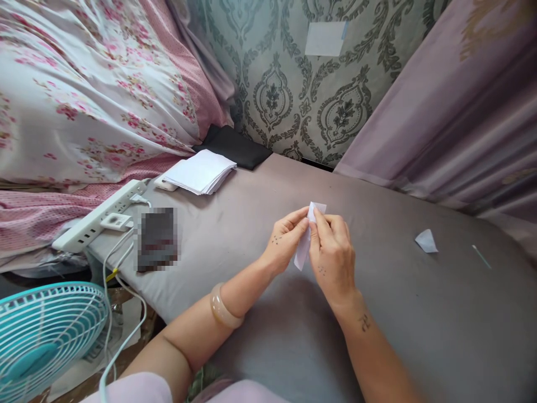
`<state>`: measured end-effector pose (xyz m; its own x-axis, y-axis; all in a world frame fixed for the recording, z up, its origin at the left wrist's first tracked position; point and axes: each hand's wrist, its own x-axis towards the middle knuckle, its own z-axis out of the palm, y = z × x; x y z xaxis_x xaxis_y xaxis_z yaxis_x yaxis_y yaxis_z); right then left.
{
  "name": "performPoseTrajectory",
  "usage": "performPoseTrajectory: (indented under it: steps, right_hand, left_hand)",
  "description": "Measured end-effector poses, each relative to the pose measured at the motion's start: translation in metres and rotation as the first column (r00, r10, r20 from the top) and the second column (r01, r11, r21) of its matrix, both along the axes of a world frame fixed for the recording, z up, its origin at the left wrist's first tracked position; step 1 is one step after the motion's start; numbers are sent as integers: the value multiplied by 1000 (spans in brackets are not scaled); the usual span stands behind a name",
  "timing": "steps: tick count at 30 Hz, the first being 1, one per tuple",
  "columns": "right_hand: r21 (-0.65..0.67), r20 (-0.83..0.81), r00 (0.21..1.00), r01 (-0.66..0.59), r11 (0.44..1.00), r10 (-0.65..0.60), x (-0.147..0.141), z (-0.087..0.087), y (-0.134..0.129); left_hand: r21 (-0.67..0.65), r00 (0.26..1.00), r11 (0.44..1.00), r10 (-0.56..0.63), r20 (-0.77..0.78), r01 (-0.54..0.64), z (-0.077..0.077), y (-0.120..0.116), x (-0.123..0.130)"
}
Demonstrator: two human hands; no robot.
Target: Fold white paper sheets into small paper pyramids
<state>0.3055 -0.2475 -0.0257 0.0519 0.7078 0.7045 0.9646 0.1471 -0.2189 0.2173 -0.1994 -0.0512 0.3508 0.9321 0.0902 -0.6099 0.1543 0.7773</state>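
A narrow folded strip of white paper [300, 256] is held up over the grey cloth surface, its long end slanting down between my hands. My left hand [286, 239] pinches it from the left side, thumb and fingers closed near the upper part. From the right, my right hand [333, 246] grips the same strip with thumb and index finger just below its top end. The fingertips of both hands almost meet there and hide part of the paper.
A stack of white paper sheets [203, 171] lies at the back left beside a black flat item [239, 146]. Left are a power strip [100, 215], a blurred dark object [157, 240] and a fan [46, 336] with cables. A small folded paper [427, 241] and thin stick [481, 257] lie right.
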Motion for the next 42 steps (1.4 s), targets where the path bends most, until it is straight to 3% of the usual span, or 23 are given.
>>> performPoseTrajectory:
  steps: [10,16,32,38,42]
  right_hand:
    - [12,-232,973,-6,1000,9,-3,4,-1]
    - [53,-217,973,96,994,-82,-4,9,-2]
    - [-6,-203,974,105,994,-104,6,12,-5]
    - [-56,-347,935,53,997,-69,9,12,-3]
    - [-48,-510,860,-18,999,-9,11,13,-1]
  left_hand:
    - [15,999,999,-34,-14,34,2,-1,-1]
    - [30,998,999,-41,-52,43,6,-3,-2]
    - [140,988,990,-1,-157,23,3,-7,0]
    - [150,987,986,-55,-150,77,6,-8,-2]
    - [157,985,984,-59,-162,85,7,-8,-3]
